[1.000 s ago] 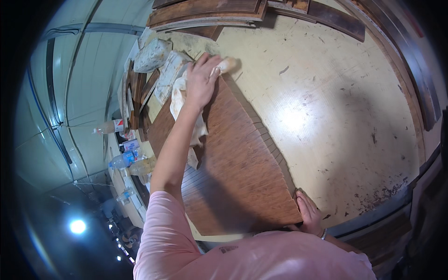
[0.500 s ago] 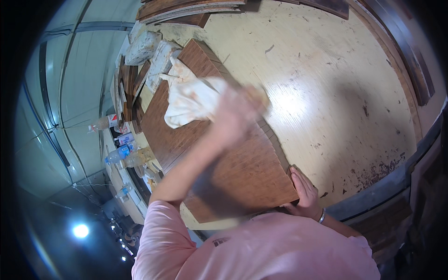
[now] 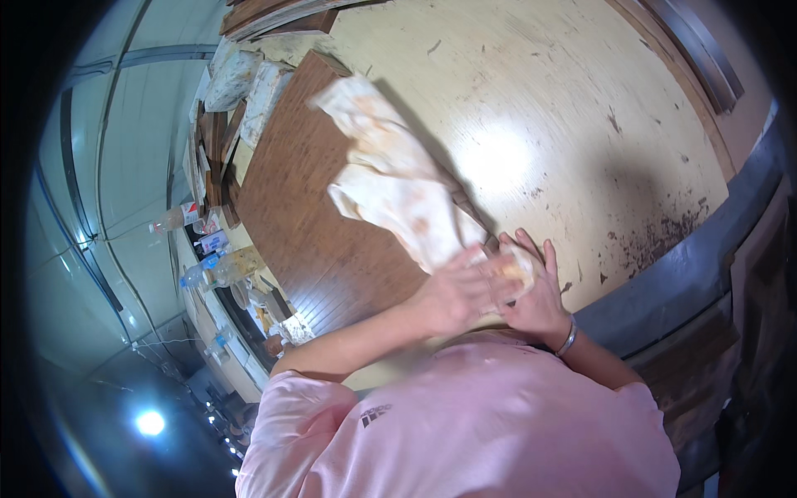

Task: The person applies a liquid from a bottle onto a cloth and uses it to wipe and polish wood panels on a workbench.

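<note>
A stained white cloth (image 3: pixel 415 199) stretches along the right side of a stack of reddish-brown wood planks (image 3: pixel 299 199). My left hand (image 3: pixel 461 290) is closed on the cloth's near end, at the stack's near right corner, and is slightly blurred. Right beside it is my right hand (image 3: pixel 544 303), a bracelet on its wrist. Its fingers are spread around that same corner, next to the bunched cloth end. The cloth and my left hand cover the planks' near right edge.
The stack lies on a pale, scuffed tabletop (image 3: pixel 531 108). Wrapped bundles (image 3: pixel 232 79) and loose dark wood strips (image 3: pixel 213 158) stand at the far left. Plastic bottles (image 3: pixel 237 264) line the left side. More boards (image 3: pixel 274 18) lie at the back.
My left hand has swept the cloth toward me and to the right, from the stack's middle to its near corner. My right hand has stayed by that corner, its fingers now more spread.
</note>
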The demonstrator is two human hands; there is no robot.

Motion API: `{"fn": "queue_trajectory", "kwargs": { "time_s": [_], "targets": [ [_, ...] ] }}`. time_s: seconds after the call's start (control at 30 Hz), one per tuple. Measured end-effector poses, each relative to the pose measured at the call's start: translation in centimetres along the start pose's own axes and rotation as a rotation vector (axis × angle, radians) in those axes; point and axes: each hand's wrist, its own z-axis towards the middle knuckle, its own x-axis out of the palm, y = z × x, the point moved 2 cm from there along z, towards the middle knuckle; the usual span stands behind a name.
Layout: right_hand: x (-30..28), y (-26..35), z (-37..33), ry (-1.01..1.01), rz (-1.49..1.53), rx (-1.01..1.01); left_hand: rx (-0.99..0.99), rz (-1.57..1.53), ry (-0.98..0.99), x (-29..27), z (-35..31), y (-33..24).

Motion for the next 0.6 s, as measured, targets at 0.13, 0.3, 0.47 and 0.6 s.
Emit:
{"fn": "queue_trajectory", "kwargs": {
  "time_s": [0.13, 0.3, 0.47, 0.6],
  "targets": [
    [0.4, -0.1, -0.4, -0.105, 0.009, 0.013, -0.033, 0.024, -0.088, -0.7, 0.4, 3.7],
    [0.6, -0.3, -0.4, -0.111, -0.187, -0.029, 0.102, -0.013, -0.052, 2.0, -1.0, -2.5],
    [0.7, -0.2, -0.5, -0.185, -0.089, -0.015, -0.293, -0.180, -0.491, -3.0, -0.7, 1.2],
    [1.4, -0.3, -0.8, -0.190, -0.201, -0.054, 0.092, 0.111, -0.181, 1.7, -0.7, -3.4]
  ]
}}
